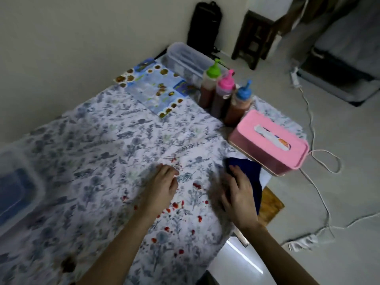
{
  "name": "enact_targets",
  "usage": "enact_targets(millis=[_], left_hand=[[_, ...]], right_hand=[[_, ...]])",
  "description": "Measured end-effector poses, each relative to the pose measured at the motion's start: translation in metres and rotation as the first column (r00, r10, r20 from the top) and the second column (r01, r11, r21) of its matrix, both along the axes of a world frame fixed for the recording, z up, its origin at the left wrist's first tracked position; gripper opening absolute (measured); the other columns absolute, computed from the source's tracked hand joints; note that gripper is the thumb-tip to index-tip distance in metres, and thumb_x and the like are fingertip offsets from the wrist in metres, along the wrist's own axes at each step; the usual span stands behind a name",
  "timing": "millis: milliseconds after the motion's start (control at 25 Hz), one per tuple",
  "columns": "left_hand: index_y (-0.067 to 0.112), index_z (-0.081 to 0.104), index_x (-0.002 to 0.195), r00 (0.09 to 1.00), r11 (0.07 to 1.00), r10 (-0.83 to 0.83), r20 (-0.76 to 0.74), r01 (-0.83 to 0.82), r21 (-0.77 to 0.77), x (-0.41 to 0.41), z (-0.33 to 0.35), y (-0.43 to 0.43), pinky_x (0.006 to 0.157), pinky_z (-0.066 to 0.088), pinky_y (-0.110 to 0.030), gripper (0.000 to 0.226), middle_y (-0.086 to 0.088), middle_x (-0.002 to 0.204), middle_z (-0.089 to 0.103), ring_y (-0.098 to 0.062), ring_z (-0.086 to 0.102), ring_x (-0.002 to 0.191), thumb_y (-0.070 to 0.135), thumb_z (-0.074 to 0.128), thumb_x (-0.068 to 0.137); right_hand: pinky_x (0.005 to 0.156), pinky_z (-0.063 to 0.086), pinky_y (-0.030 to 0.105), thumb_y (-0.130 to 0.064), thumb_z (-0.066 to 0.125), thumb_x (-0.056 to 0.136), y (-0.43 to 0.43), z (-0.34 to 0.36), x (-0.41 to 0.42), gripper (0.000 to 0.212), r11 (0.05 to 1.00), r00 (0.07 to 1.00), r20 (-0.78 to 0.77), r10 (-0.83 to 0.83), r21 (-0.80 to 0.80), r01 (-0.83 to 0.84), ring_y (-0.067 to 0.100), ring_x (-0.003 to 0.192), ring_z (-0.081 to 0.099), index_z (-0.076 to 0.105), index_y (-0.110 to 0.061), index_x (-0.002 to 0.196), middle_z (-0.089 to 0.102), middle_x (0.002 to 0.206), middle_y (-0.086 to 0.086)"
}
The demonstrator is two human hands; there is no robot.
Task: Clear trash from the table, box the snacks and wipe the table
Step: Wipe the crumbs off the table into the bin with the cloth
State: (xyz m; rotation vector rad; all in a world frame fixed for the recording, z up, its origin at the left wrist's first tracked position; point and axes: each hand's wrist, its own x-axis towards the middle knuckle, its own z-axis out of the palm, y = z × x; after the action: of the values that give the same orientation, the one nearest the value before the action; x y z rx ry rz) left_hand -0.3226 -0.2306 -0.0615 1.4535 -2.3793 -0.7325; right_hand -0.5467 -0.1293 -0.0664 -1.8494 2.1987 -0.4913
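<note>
The table [115, 140] is covered by a floral cloth with red spots scattered near its front. My right hand [239, 194] presses on a dark blue wiping cloth [249, 171] at the table's right edge, fingers curled over it. My left hand [163, 185] rests on the tablecloth just left of it, fingers bent, holding nothing. A clear lidded box [18, 182] with blue contents sits at the left edge. A second clear container [185, 57] stands at the far corner.
Three sauce bottles with green [211, 85], pink [223, 93] and blue caps [240, 103] stand at the right rear. A pink tissue box [269, 142] is beside them. A blue patterned sheet [152, 87] lies near the wall. A brown stain [67, 265] marks the front left. Cables lie on the floor.
</note>
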Motion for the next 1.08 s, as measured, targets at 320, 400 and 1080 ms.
enact_targets(millis=[320,400,1080], left_hand=[[0.001,0.057,0.117,0.970,0.975,0.192,0.151,-0.170,-0.146,0.013,-0.035,-0.060,0.102,0.044,-0.047,0.027,-0.018,0.130,0.051,-0.033,0.047,0.121,0.012,0.046,0.095],[0.001,0.055,0.123,0.977,0.980,0.162,0.141,-0.143,-0.140,0.020,-0.041,-0.056,0.108,0.040,-0.043,0.031,-0.018,0.136,0.047,-0.032,0.043,0.127,0.013,0.043,0.097],[0.011,0.050,0.133,0.770,0.772,0.635,-0.067,-0.628,0.098,0.183,0.006,0.099,0.108,0.028,-0.020,0.037,-0.008,0.144,0.047,-0.020,0.045,0.132,0.021,0.041,0.099]], right_hand=[[0.117,0.012,0.051,-0.055,0.037,0.090,-0.004,-0.040,-0.021,0.066,0.967,0.968,-0.091,-0.232,0.088,0.240,0.035,0.144,0.016,0.027,-0.023,0.147,0.020,0.157,0.016],[0.112,0.024,0.052,-0.045,0.040,0.091,-0.006,-0.042,-0.019,0.058,0.974,0.972,-0.080,-0.220,0.035,0.223,0.039,0.136,0.028,0.036,-0.020,0.143,0.031,0.152,0.018],[0.097,0.043,0.048,-0.028,0.035,0.094,-0.009,0.005,0.191,0.047,0.867,0.838,0.222,0.499,-0.135,-0.480,0.032,0.118,0.041,0.043,-0.012,0.138,0.047,0.137,0.017]])
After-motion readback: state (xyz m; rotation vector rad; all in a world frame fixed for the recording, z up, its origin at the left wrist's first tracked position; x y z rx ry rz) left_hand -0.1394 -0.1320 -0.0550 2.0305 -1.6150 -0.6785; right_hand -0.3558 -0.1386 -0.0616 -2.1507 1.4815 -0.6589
